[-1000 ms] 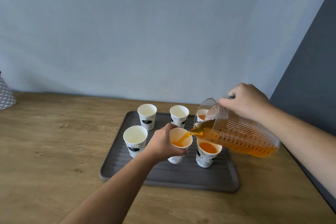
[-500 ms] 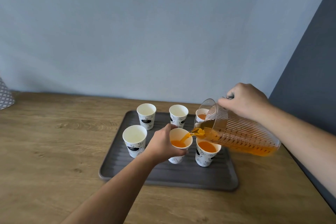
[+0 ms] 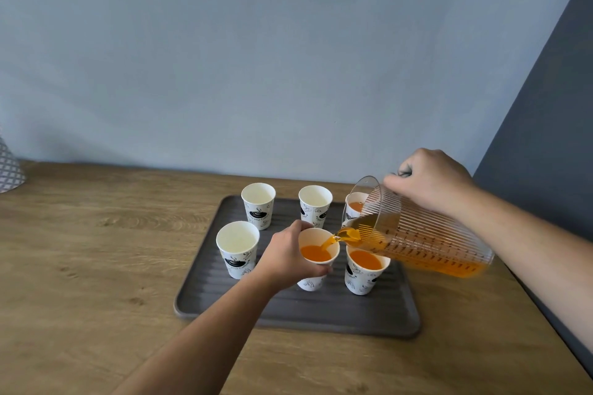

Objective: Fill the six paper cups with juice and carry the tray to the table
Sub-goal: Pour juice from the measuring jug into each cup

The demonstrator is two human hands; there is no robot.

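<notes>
Grey ribbed tray (image 3: 321,314) lying on wooden counter (image 3: 96,250). Near-left cup (image 3: 237,250), far-left cup (image 3: 258,205) and far-middle cup (image 3: 315,205) standing empty at its 9, 11 and 12 o'clock. Left hand (image 3: 285,255), fingers wrapping round centre cup (image 3: 310,283), which is receiving juice (image 3: 316,253). Near-right cup (image 3: 365,279) and far-right cup (image 3: 355,202), at 4 and 1 o'clock, holding juice. Right hand (image 3: 430,179), fingers clenching tilted ribbed jug (image 3: 417,234).

Tilted pitcher (image 3: 417,234) in right hand (image 3: 430,179); juice (image 3: 316,253) streams into middle front cup (image 3: 311,282), gripped by left hand (image 3: 285,255), apparently resting on grey tray (image 3: 321,314).
</notes>
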